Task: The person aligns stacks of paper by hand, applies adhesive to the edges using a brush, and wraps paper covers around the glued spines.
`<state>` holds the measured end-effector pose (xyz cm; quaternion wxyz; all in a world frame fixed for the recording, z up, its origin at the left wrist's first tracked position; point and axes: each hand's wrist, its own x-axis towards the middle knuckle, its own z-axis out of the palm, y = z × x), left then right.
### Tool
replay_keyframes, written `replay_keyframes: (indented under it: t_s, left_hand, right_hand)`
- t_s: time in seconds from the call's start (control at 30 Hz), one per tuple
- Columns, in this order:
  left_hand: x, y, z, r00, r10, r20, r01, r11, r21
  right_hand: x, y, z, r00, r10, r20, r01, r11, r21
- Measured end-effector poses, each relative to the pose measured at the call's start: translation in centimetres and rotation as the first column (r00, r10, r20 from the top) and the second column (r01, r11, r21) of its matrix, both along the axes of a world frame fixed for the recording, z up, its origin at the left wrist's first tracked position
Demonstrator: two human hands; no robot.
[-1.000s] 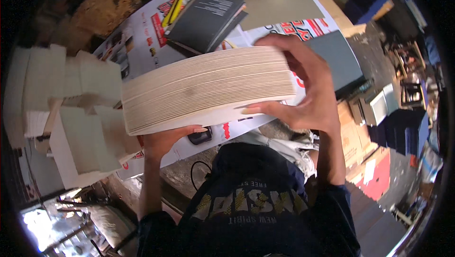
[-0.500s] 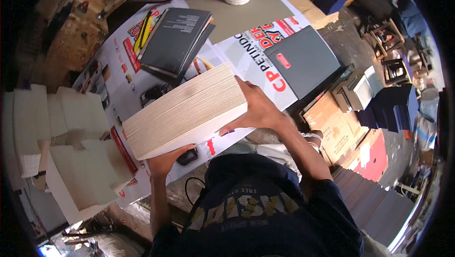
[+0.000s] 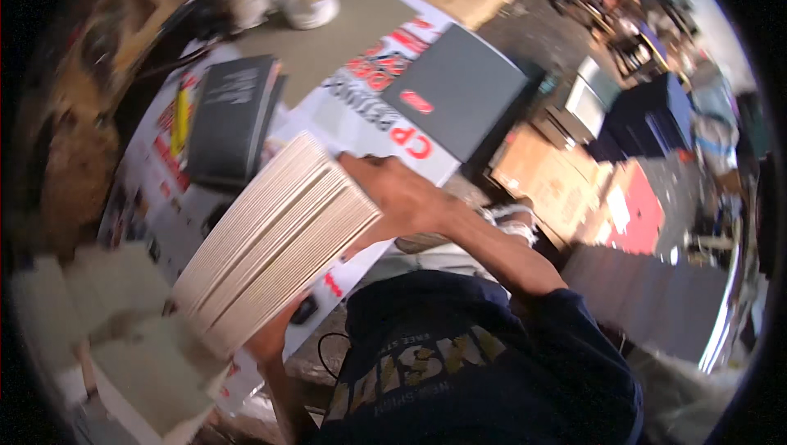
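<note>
paper stack [image 3: 275,244] tilted steeper, clamped between both hands' fingers [image 3: 361,168].

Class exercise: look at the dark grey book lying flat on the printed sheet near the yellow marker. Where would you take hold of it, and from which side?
Probably take the dark grey book by its long right edge, coming from the right: that side overhangs the sheets beneath, leaving room for fingers. The yellow marker crowds the left edge. Both the left hand and right hand are busy holding the thick paper stack.
</note>
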<state>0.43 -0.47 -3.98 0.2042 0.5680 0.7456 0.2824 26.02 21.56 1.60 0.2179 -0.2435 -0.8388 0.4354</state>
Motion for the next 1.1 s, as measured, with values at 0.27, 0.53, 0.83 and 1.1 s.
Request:
replay_keyframes:
  t_s: [0.27, 0.53, 0.83, 1.1]
  left_hand:
    - [4.0, 1.4, 3.6, 0.963, 0.159, 0.217, -0.150, 0.987, -0.055]
    - [6.9, 7.2, 5.0, 0.640, 0.227, 0.734, -0.148, 0.974, -0.173]
    - [17.0, 20.6, 5.5, 0.579, 0.059, 0.813, 0.047, 0.993, -0.106]
    - [21.4, 24.4, 5.1, 0.549, 0.142, 0.823, 0.051, 0.978, -0.202]
  right_hand:
    - [1.5, -0.7, -1.5, 0.995, 0.016, -0.095, -0.024, 0.996, -0.085]
    - [8.2, 2.5, 4.5, 0.960, -0.141, -0.242, 0.159, 0.985, 0.060]
    - [19.1, 15.6, 6.0, 0.886, -0.431, 0.173, 0.438, 0.899, -0.003]
    - [22.9, 18.4, 3.2, 0.917, -0.394, 0.068, 0.396, 0.872, -0.287]
